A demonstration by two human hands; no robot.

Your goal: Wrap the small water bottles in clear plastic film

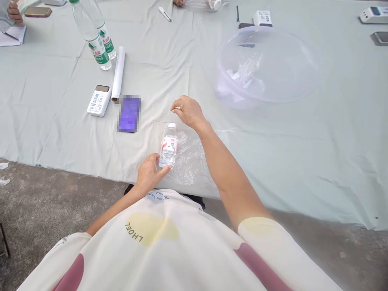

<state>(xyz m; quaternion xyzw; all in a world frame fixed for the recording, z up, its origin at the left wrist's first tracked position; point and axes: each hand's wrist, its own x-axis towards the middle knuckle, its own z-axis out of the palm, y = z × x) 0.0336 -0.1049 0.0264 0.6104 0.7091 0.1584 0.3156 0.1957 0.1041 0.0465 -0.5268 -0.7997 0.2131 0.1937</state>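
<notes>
A long tabletop covered in a pale grey-green cloth (pixel 45 101), creased in many places, spreads across the view. The biggest thing on it is a wide, round, translucent lilac plastic basin (pixel 273 99) toward the right, holding crumpled clear plastic (pixel 247 72). A sheet of thin, clear, wrinkled plastic film (pixel 194 157) lies near the front edge, before the wearer. Off to the left stand two tall clear plastic bottles with green-and-white labels (pixel 98 50), side by side, and just nearer than them lies a narrow white roll (pixel 119 72).

The right hand (pixel 190 112) is raised beyond the film, its thumb and fingers pinched together at the tips; whether they grip an edge of the film I cannot tell. The left hand (pixel 149 173) has its fingers and thumb closed about the lower end of a small clear plastic bottle with a white cap and a red-and-white label (pixel 168 143). That bottle is at the film's left side, its cap pointing away from the wearer, just below the right hand in view.

Left of it lies a flat, blurred purple rectangle (pixel 129 114), then a white rectangular device with a dark panel (pixel 99 101). A slim white pen (pixel 165 14) lies farther back.
</notes>
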